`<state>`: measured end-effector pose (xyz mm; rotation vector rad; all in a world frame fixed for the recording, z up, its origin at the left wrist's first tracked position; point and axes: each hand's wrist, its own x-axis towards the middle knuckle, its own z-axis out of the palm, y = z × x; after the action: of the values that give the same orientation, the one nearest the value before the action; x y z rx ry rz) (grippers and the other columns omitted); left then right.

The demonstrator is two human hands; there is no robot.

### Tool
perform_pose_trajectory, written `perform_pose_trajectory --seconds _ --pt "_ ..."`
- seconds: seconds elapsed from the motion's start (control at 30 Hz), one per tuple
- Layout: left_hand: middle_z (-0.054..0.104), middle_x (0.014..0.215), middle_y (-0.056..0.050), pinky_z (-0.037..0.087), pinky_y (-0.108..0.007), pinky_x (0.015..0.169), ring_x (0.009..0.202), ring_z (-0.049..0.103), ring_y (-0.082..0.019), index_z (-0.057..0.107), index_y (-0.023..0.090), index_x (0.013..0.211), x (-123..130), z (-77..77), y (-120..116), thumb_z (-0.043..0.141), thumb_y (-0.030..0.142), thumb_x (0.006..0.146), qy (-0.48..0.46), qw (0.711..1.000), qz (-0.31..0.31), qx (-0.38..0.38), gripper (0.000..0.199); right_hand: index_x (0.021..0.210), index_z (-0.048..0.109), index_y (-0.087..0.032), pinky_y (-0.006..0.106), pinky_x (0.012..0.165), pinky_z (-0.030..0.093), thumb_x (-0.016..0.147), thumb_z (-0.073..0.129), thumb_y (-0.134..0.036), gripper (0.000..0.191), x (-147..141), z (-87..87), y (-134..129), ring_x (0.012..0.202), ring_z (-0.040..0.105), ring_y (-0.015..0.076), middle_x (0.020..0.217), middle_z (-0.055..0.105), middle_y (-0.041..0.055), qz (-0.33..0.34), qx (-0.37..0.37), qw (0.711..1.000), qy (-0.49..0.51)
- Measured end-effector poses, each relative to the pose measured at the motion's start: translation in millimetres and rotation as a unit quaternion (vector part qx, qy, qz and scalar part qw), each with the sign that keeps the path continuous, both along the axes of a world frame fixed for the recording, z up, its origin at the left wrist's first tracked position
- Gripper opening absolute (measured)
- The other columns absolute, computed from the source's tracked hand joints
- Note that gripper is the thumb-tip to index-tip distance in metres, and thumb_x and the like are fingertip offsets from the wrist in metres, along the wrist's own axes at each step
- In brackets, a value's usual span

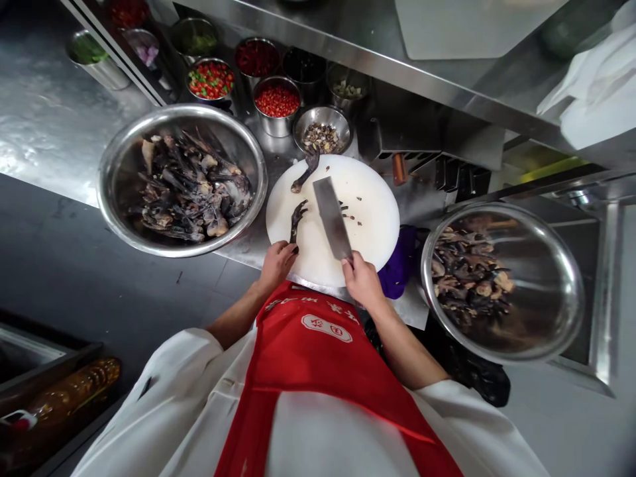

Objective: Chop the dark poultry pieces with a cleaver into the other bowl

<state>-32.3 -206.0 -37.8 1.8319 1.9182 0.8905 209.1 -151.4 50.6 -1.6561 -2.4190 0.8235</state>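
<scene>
The red apron (318,361) is bearing white characters and one oval emblem (326,328), both too distorted for reading. A steel table (252,246) is supporting one round white cutting board (375,199). Relative to the board's centre, a metal shelf (308,36) is spanning 11 to 2 o'clock. The left grip (277,265) is clasping the lower end of one dark clawed foot (295,225), which is lying toward 9 o'clock on the board. The right grip (364,281) is closing around one cleaver (332,218); its blade is pointing toward 11 o'clock. A second foot (307,172) is lying at 11 o'clock, overlapping the rim. Two large steel bowls are holding dark pieces: the left bowl (183,251) between 9 and 10 o'clock, the right bowl (544,285) near 4 o'clock.
</scene>
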Motion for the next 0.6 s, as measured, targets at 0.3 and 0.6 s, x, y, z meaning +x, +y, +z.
perform_pose_trajectory --seconds 0.3,0.6 --pt "0.063 0.112 -0.012 0.041 -0.039 0.091 0.106 0.056 -0.024 0.067 0.019 0.100 22 -1.5 12 0.061 0.031 0.084 0.042 0.999 0.011 -0.034 0.020 0.115 0.051 -0.014 0.031 0.070 0.045 0.099 0.025 -0.035 0.037 -37 -7.8 -3 0.079 0.066 0.0239 0.093 0.069 0.0131 0.023 0.031 0.998 0.046" --pt "0.064 0.107 -0.010 0.044 -0.036 0.092 0.107 0.058 -0.020 0.064 0.018 0.100 16 -9.7 5 0.055 0.028 0.090 -0.016 0.998 -0.051 0.034 0.017 0.108 0.051 -0.013 0.031 0.069 0.044 0.099 0.025 -0.031 0.033 -64 -22.9 15 0.076 0.066 0.0246 0.086 0.070 0.0130 0.051 0.001 0.998 -0.027"
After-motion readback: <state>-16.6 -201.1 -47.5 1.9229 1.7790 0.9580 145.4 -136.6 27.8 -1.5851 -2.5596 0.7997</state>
